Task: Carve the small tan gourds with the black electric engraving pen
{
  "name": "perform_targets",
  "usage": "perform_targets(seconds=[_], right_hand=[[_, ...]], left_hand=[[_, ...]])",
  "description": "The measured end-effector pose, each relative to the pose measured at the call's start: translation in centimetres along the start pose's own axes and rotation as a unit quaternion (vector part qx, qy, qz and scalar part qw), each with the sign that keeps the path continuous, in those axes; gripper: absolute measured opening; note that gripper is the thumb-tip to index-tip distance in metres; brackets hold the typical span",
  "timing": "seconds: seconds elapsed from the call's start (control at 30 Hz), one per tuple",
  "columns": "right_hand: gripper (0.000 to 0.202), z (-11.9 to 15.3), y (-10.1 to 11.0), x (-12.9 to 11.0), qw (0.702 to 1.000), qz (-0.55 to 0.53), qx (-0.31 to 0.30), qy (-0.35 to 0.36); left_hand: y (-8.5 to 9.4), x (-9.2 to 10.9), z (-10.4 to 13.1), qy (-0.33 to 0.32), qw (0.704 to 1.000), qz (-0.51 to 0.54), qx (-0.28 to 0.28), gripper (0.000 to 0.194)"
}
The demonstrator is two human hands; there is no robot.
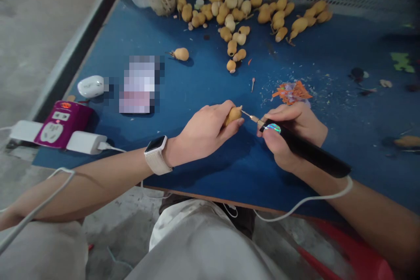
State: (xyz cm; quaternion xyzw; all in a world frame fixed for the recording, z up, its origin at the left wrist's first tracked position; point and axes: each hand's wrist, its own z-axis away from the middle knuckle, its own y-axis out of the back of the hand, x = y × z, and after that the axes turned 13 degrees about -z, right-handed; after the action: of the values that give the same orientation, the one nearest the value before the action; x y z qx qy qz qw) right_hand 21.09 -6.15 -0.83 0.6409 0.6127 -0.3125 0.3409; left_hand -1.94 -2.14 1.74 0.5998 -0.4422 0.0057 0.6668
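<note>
- Head view: left hand (pixel 208 131) is pinching a tan gourd (pixel 232 116), looking roundish, nubby tip (pixel 240 108) poking out
- right hand (pixel 303 122) is gripping a black corded tool (pixel 313 152)

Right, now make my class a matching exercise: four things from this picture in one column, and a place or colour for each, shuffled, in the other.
1. Tool
2. Held gourd
3. Socket
4. Watch

A. Purple
B. Strapped on the left arm
C. In the right hand
D. In the left hand

Pairs: 1-C, 2-D, 3-A, 4-B
</note>
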Motion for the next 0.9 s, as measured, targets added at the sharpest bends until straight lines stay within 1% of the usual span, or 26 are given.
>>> perform_targets(seconds=[0.03, 0.1, 0.17, 0.23, 0.33, 0.37, 0.43, 0.47, 0.5, 0.53, 0.6, 0.67, 0.8, 0.9], right_hand=[[0.018, -0.2, -0.1, 0.3, 0.999, -0.048, 0.011, 0.006], [0.016, -0.8, -0.1, 0.8, 0.985, -0.168, 0.005, -0.031], [0.025, -1.6, -0.1, 1.0, 0.966, -0.257, 0.009, -0.04], [0.031, -2.2, 0.0, 1.0, 0.957, -0.278, 0.009, -0.079], [0.029, -2.5, 0.3, 1.2, 0.944, -0.299, -0.004, -0.142], [0.028, -2.5, 0.4, 1.4, 0.938, -0.307, -0.006, -0.158], [0.029, -2.4, 0.7, 2.0, 0.932, -0.312, -0.018, -0.187], [0.031, -2.4, 0.9, 2.3, 0.932, -0.303, -0.031, -0.198], [0.033, -2.3, 1.1, 2.6, 0.933, -0.288, -0.058, -0.208], [0.034, -2.2, 1.3, 3.0, 0.938, -0.267, -0.055, -0.214], [0.039, -2.0, 1.5, 3.5, 0.953, -0.228, -0.046, -0.192], [0.04, -1.8, 1.6, 3.8, 0.96, -0.207, -0.04, -0.182], [0.04, -1.7, 1.4, 3.4, 0.95, -0.211, -0.034, -0.225], [0.035, -1.9, 1.1, 3.0, 0.935, -0.255, -0.025, -0.244]], left_hand=[[0.2, 0.0, -0.1, 0.001, 0.999, 0.044, -0.008, 0.03], [0.6, 0.1, -0.2, 0.001, 0.991, 0.131, -0.024, 0.03], [0.7, 0.0, -0.2, 0.003, 0.978, 0.206, -0.04, 0.036], [0.6, -0.2, -0.3, 0.0, 0.959, 0.278, -0.062, 0.047], [0.2, -0.4, -0.4, -0.006, 0.93, 0.354, -0.093, 0.057], [0.2, -0.4, -0.4, -0.009, 0.927, 0.362, -0.1, 0.058], [0.1, -0.4, -0.4, -0.013, 0.929, 0.354, -0.104, 0.056], [0.1, -0.4, -0.3, -0.016, 0.933, 0.344, -0.103, 0.054], [0.2, -0.4, -0.3, -0.019, 0.938, 0.332, -0.103, 0.053], [0.2, -0.4, -0.3, -0.021, 0.942, 0.319, -0.103, 0.053], [0.3, -0.4, -0.2, -0.025, 0.948, 0.297, -0.108, 0.053], [0.4, -0.4, -0.2, -0.028, 0.951, 0.285, -0.116, 0.054], [0.6, -0.4, -0.2, -0.032, 0.951, 0.279, -0.129, 0.055], [0.6, -0.4, -0.3, -0.035, 0.95, 0.28, -0.133, 0.057]])
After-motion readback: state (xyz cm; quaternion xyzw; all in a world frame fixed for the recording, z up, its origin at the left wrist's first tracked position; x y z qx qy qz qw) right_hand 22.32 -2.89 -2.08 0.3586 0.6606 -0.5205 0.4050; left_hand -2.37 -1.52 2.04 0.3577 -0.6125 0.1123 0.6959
